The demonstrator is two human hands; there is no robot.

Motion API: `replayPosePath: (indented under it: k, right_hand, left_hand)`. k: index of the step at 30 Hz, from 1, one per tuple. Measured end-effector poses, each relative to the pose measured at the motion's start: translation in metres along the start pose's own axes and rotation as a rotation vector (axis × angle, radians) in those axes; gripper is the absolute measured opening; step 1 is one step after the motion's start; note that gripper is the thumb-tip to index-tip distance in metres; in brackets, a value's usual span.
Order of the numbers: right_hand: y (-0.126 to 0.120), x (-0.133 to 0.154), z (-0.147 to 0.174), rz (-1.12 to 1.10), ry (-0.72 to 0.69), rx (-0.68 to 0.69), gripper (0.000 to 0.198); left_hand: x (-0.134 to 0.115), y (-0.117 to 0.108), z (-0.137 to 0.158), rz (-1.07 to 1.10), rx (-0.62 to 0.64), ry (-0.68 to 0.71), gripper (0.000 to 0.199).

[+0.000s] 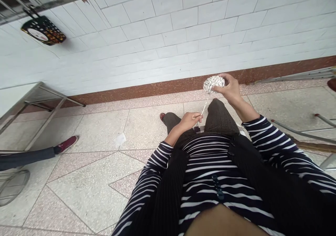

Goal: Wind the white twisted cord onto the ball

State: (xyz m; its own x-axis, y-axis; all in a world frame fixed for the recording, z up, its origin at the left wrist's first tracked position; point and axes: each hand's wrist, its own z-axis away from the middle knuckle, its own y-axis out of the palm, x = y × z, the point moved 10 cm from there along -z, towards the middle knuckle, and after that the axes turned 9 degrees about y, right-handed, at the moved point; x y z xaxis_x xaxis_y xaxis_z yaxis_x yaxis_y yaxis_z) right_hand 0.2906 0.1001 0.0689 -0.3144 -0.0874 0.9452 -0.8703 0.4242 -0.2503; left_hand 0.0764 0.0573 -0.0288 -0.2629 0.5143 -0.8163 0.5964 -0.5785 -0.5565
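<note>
My right hand [231,89] grips a ball of white yarn [213,83] from its right side, held out above my knees near the wall. A taut strand of yarn [205,105] runs down from the ball to my left hand [193,119]. The fingers of that hand are closed on the strand, above my lap. A short bit of yarn [198,124] hangs just below the left fingers. Part of the ball is hidden behind my right fingers and thumb.
A white-topped table [18,97] with metal legs stands at the left. Near it are another person's shoe [67,144] and a wire stool [15,187]. Metal chair legs [301,132] lie to my right. A patterned bag [43,30] hangs on the tiled wall [168,26]. White paper [120,139] lies on the floor.
</note>
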Motion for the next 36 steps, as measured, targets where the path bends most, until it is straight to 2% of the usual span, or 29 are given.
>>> replayPosePath:
  k: [2, 4, 6, 8, 11, 13, 15, 18, 20, 23, 29, 32, 36]
  right_hand:
    - [0.009, -0.004, 0.008, 0.179, -0.07, -0.019, 0.064]
    - [0.024, -0.016, 0.017, 0.286, -0.08, 0.012, 0.063]
    - [0.039, -0.036, 0.027, 0.299, 0.0, 0.088, 0.058]
    - [0.055, -0.061, 0.038, 0.229, 0.162, 0.227, 0.05]
    - [0.076, -0.09, 0.067, -0.05, 0.474, 0.514, 0.039]
    - [0.083, -0.093, 0.084, -0.273, 0.623, 0.64, 0.036]
    - [0.084, -0.086, 0.094, -0.432, 0.679, 0.709, 0.036]
    - [0.086, -0.07, 0.1, -0.569, 0.671, 0.774, 0.035]
    - [0.087, -0.059, 0.101, -0.632, 0.649, 0.786, 0.032]
    - [0.086, -0.047, 0.1, -0.664, 0.632, 0.764, 0.033]
    - [0.068, -0.033, 0.09, -0.648, 0.616, 0.636, 0.035]
    - [0.059, -0.021, 0.083, -0.658, 0.573, 0.59, 0.039]
    - [0.051, -0.002, 0.074, -0.694, 0.509, 0.575, 0.049]
  left_hand:
    - [-0.021, -0.009, -0.004, -0.16, -0.021, 0.069, 0.032]
    - [-0.042, -0.02, -0.011, -0.36, -0.062, 0.16, 0.027]
    - [-0.058, -0.03, -0.019, -0.52, -0.091, 0.244, 0.025]
    - [-0.063, -0.04, -0.027, -0.618, -0.104, 0.295, 0.026]
    - [-0.058, -0.052, -0.036, -0.686, -0.101, 0.327, 0.024]
    - [-0.047, -0.058, -0.041, -0.669, -0.094, 0.32, 0.023]
    - [-0.032, -0.065, -0.047, -0.612, -0.12, 0.271, 0.023]
    - [-0.005, -0.074, -0.053, -0.456, -0.187, 0.142, 0.022]
    - [0.007, -0.073, -0.055, -0.329, -0.203, 0.082, 0.021]
    - [0.012, -0.068, -0.055, -0.183, -0.212, 0.061, 0.02]
    - [0.018, -0.071, -0.051, -0.022, -0.303, 0.027, 0.022]
    - [0.022, -0.062, -0.048, -0.001, -0.274, -0.002, 0.024]
    - [0.021, -0.045, -0.043, 0.004, -0.213, -0.019, 0.037]
